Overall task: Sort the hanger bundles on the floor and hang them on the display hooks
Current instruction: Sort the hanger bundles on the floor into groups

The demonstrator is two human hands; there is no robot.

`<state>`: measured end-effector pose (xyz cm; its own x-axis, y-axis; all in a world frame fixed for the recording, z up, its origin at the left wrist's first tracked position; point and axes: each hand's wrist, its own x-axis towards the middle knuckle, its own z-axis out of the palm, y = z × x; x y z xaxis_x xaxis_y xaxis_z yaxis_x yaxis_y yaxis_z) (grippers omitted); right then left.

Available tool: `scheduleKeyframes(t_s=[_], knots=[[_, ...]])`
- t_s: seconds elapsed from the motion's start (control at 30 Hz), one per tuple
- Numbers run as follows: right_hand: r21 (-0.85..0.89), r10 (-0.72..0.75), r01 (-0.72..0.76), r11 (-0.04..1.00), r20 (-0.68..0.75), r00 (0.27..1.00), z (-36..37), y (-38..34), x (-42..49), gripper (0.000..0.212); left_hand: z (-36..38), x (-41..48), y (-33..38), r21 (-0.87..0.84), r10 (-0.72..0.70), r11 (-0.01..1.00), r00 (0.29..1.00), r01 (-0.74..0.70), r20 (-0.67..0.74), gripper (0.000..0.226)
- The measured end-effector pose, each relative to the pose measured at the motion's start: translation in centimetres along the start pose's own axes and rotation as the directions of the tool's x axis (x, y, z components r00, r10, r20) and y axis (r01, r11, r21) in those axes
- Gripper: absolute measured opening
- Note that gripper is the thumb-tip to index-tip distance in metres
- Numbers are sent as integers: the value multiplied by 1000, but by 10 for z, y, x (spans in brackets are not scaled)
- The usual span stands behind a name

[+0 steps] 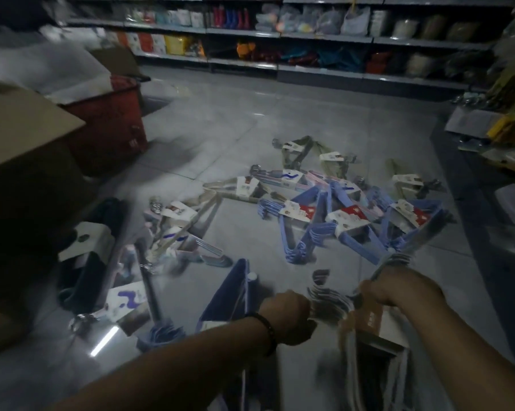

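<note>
Low in the frame, the right hand [398, 292] grips a grey bundle [372, 320]. The left hand [289, 317] is curled beside its dark hooks [330, 302], but blur hides whether it holds them. A blue bundle [232, 295] lies just left. Mid-frame, more bundles [318, 209] litter the floor [220, 120]. Shelves [280, 37] span the top.

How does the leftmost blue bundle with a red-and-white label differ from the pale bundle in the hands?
The blue bundle has blue hangers; the pale bundle has whitish-grey ones. The blue bundle's label is red and white, the pale bundle's brownish. The blue bundle lies on the floor; the pale bundle is lifted, gripped by the left hand and right hand. Both are hanger sets with card labels.
</note>
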<state>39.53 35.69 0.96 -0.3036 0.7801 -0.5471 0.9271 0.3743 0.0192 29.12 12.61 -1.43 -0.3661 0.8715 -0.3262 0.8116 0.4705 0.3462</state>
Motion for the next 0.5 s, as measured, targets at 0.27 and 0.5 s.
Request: scheduleKeyframes(t_s=[0.27,0.5], knots=[[160,-555,586,794,-202,807,13,-202,-114,42,-103,-67,-208,68,-351,931,932,357,-90,31],[48,-688,688,724,-16,726,73,-316,-150,50,-80,-68,-346,-373,-671,726,712,578,-205,19]])
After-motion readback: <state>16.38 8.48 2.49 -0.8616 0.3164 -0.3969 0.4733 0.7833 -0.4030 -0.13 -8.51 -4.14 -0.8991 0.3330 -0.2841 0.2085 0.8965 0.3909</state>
